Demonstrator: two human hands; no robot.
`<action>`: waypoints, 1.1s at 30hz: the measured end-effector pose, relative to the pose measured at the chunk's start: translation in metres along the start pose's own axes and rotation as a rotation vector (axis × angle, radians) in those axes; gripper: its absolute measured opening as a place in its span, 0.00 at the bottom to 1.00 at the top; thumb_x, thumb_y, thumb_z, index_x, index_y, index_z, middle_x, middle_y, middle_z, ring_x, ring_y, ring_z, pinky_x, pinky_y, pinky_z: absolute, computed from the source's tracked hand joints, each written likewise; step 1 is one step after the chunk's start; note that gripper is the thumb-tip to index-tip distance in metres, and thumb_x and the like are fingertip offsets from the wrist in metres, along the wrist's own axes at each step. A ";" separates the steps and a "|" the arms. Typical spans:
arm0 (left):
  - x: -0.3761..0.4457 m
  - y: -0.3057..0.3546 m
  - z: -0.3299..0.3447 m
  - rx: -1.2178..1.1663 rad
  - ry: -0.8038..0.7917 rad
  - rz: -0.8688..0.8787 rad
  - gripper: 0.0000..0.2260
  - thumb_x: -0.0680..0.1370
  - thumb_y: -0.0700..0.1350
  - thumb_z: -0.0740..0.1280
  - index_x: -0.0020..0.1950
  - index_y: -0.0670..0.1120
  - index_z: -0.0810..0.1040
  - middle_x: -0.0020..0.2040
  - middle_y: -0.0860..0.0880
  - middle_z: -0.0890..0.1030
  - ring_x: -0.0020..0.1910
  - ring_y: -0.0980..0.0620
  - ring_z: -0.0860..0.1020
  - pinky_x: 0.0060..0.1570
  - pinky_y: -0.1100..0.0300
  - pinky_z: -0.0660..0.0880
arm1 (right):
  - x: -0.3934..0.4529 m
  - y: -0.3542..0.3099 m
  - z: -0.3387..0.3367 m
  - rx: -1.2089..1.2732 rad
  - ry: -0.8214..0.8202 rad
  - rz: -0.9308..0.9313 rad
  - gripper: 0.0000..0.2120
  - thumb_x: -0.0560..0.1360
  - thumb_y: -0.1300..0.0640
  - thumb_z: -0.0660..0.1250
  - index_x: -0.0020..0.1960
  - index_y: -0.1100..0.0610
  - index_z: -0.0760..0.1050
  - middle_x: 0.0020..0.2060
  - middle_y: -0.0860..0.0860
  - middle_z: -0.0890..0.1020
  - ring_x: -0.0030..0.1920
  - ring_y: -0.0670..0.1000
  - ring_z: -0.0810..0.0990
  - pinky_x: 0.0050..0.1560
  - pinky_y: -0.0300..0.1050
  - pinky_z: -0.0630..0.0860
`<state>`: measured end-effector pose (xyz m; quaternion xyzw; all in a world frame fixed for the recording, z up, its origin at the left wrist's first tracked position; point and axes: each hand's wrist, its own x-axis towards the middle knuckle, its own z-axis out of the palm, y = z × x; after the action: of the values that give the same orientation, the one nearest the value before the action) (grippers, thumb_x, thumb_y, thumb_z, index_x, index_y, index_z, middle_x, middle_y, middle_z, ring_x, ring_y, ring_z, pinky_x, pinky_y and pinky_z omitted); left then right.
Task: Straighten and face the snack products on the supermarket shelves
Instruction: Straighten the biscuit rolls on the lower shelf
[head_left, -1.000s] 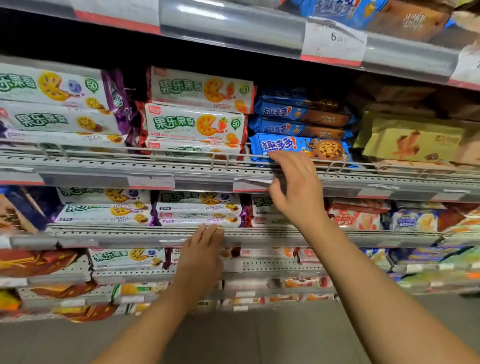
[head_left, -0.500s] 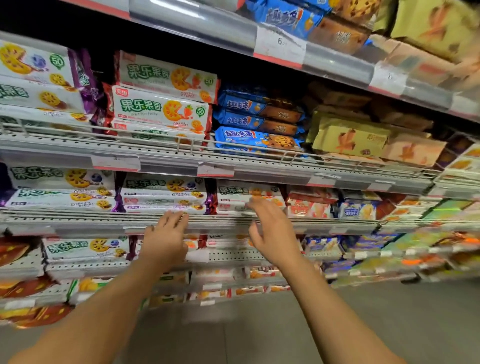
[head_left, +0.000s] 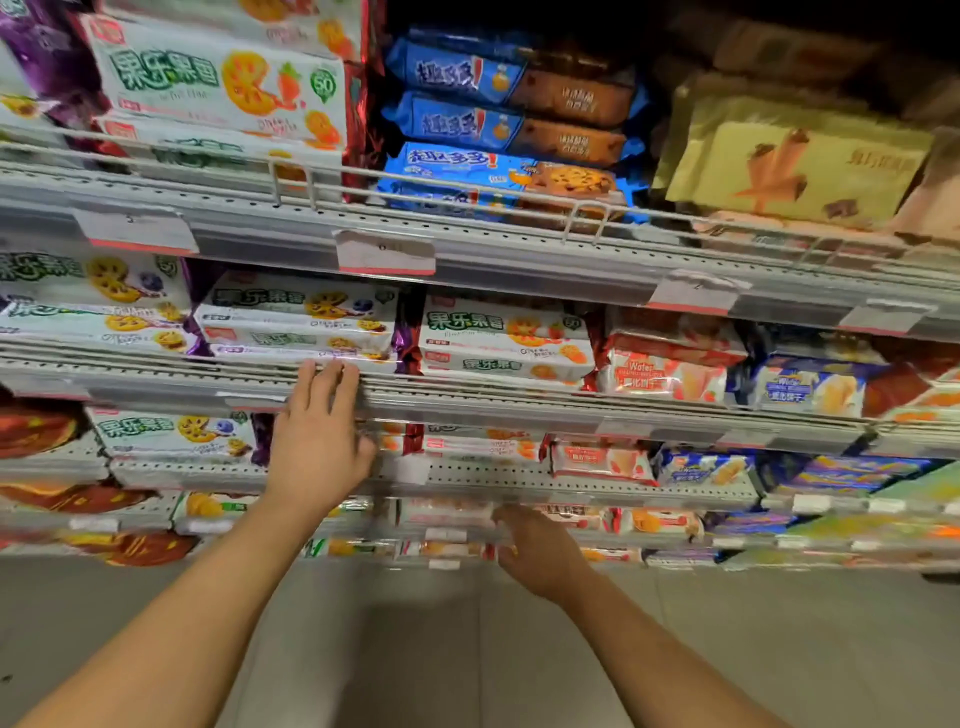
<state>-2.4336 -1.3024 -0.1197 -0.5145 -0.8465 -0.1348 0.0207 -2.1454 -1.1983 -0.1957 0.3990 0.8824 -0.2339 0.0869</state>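
My right hand (head_left: 540, 558) is nearest to me and lowest, reaching toward the edge of a low shelf (head_left: 571, 540) where small white and pink packs (head_left: 447, 512) lie in a blur. Its fingers (head_left: 506, 517) are loosely bent and hold nothing; whether the tips touch the shelf edge or a pack I cannot tell, since that part is smeared.

My left hand (head_left: 319, 441) is higher and a little farther out. Its fingers (head_left: 327, 379) are straight and close together, the tips resting on the front rail (head_left: 519, 402) of the middle shelf, just below a stack of white biscuit packs with purple ends (head_left: 298, 322). They grip nothing.

To the right of that stack, on the same shelf, sits a stack of white biscuit packs with red ends (head_left: 501, 343), then red wafer packs (head_left: 665, 364) and blue wafer packs (head_left: 810, 387). More white packs (head_left: 93, 301) lie at the left end.

Farther up, behind a wire guard (head_left: 467, 192), the upper shelf carries large white biscuit packs (head_left: 223, 88) on the left, blue cookie packs (head_left: 498, 124) stacked in the middle and a yellow box (head_left: 795, 166) on the right, tilted back. White price tags (head_left: 384, 252) with red lower edges hang on that shelf's front strip.
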 end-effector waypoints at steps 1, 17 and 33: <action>0.001 -0.002 0.005 -0.007 0.028 0.007 0.40 0.74 0.49 0.72 0.82 0.43 0.58 0.80 0.41 0.61 0.81 0.37 0.53 0.64 0.34 0.72 | 0.008 0.004 0.009 0.010 0.016 0.004 0.26 0.78 0.51 0.64 0.76 0.50 0.67 0.71 0.52 0.75 0.68 0.55 0.75 0.65 0.49 0.73; -0.055 -0.049 0.248 -0.283 0.307 0.093 0.39 0.74 0.42 0.63 0.84 0.52 0.52 0.83 0.48 0.55 0.82 0.43 0.52 0.75 0.34 0.61 | 0.164 0.046 0.167 -0.194 0.656 -0.088 0.30 0.65 0.60 0.68 0.68 0.61 0.77 0.69 0.59 0.77 0.71 0.62 0.74 0.71 0.69 0.68; -0.027 -0.064 0.352 -0.200 0.607 0.144 0.25 0.73 0.44 0.62 0.71 0.44 0.75 0.71 0.45 0.75 0.75 0.41 0.68 0.77 0.35 0.55 | 0.192 0.077 0.214 -0.119 1.167 -0.384 0.23 0.72 0.59 0.63 0.66 0.64 0.77 0.66 0.59 0.77 0.69 0.61 0.74 0.76 0.65 0.60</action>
<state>-2.4407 -1.2661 -0.4772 -0.5090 -0.7456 -0.3626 0.2311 -2.2230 -1.1301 -0.4745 0.2898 0.8519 0.0615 -0.4318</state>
